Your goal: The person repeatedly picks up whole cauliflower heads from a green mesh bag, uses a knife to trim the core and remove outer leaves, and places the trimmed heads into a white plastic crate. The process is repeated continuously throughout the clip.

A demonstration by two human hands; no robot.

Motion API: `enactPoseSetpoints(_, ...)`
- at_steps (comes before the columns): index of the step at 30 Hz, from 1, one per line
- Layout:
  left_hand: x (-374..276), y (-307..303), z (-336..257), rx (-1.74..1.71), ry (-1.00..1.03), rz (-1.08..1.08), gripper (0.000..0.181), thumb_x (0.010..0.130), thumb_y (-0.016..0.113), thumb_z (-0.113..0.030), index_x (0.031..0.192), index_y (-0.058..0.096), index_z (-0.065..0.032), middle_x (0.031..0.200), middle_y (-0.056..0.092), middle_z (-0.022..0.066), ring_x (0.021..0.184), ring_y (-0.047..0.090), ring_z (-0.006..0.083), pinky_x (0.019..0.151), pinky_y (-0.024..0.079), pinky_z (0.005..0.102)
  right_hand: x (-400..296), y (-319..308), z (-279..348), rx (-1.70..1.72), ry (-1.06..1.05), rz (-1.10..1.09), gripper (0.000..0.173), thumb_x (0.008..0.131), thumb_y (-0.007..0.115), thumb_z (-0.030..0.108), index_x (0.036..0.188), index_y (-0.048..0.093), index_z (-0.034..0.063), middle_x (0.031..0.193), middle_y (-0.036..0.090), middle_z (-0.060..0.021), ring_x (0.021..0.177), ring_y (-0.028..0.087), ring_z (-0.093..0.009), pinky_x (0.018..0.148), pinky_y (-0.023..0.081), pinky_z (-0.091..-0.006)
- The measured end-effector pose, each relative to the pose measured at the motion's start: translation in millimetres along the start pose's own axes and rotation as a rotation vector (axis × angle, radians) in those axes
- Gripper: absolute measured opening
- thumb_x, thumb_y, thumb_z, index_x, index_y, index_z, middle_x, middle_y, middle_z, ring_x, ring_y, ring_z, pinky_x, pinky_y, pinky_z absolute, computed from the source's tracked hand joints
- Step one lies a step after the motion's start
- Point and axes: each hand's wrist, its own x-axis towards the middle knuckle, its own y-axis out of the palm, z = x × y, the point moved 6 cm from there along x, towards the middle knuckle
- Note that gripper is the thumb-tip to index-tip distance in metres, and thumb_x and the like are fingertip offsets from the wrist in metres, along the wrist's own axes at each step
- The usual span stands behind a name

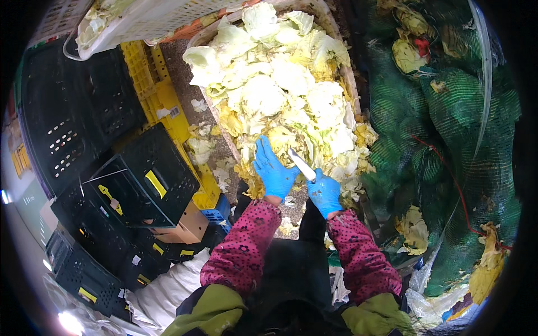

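Observation:
My right hand (324,191), in a soiled blue glove, grips a knife (302,164) whose pale blade points up and to the left. Beside it my left hand (273,172), gloved in blue too, is spread with nothing in it. Its fingers reach over the near edge of a heap of cabbage leaves (286,80), pale green to yellow, some with brown patches. The heap fills a large light-coloured bin (351,77) and spills over its near end. Strong light washes out the middle of the pile.
At left stand dark plastic crates (155,180), yellow crates (168,109) and a cardboard box (185,224). Green mesh netting (454,117) with loose leaves spreads along the right. Overhead left hangs a white crate (138,25). Leaf scraps (201,149) litter the floor. A white sack (168,290) lies lower left.

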Motion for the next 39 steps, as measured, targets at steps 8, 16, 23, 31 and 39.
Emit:
enactPoseSetpoints(8,10,0,16,-0.073,-0.012,0.077,0.13,0.062,0.089,-0.047,0.159,0.01,-0.0102,0.162,0.02,0.018,0.15,0.018,0.0369,0.117,0.012,0.0641,21,19,3,0.004,-0.018,0.089,0.03,0.091,0.059,0.035,0.086,0.064,0.0056,0.066,0.066,-0.0206,0.062,0.067,-0.04,0.058,0.053,-0.0519)
enactPoseSetpoints(16,15,2,19,-0.046,0.057,0.102,0.134,0.059,0.092,-0.048,0.157,0.013,-0.0036,0.159,0.023,0.0217,0.147,0.023,0.0381,0.118,0.015,0.0552,43,8,6,0.202,0.099,0.166,0.031,0.085,0.06,0.032,0.083,0.072,0.0037,0.079,0.068,-0.0239,0.074,0.067,-0.044,0.067,0.053,-0.0517)
enactPoseSetpoints(23,25,-7,24,-0.064,0.103,0.109,0.133,0.059,0.094,-0.039,0.156,0.012,-0.0005,0.157,0.026,0.023,0.145,0.024,0.0389,0.119,0.017,0.0507,28,9,13,0.271,0.124,0.348,0.028,0.083,0.064,0.03,0.087,0.072,0.0034,0.083,0.068,-0.025,0.078,0.066,-0.044,0.068,0.052,-0.0501)
enactPoseSetpoints(31,24,-4,24,-0.083,0.112,0.112,0.133,0.057,0.095,-0.039,0.156,0.014,-0.0003,0.155,0.027,0.0228,0.144,0.025,0.0385,0.118,0.018,0.0509,31,29,2,0.273,0.153,0.277,0.029,0.081,0.066,0.029,0.085,0.071,-0.0003,0.077,0.066,-0.0271,0.073,0.065,-0.044,0.064,0.05,-0.0474)
enactPoseSetpoints(39,28,-5,23,-0.074,0.047,0.155,0.133,0.059,0.092,-0.049,0.155,0.015,-0.001,0.157,0.026,0.0222,0.145,0.024,0.038,0.119,0.014,0.0523,47,14,2,0.1,0.18,0.107,0.032,0.082,0.064,0.031,0.093,0.064,0.0012,0.074,0.066,-0.0248,0.074,0.066,-0.045,0.066,0.051,-0.0533)
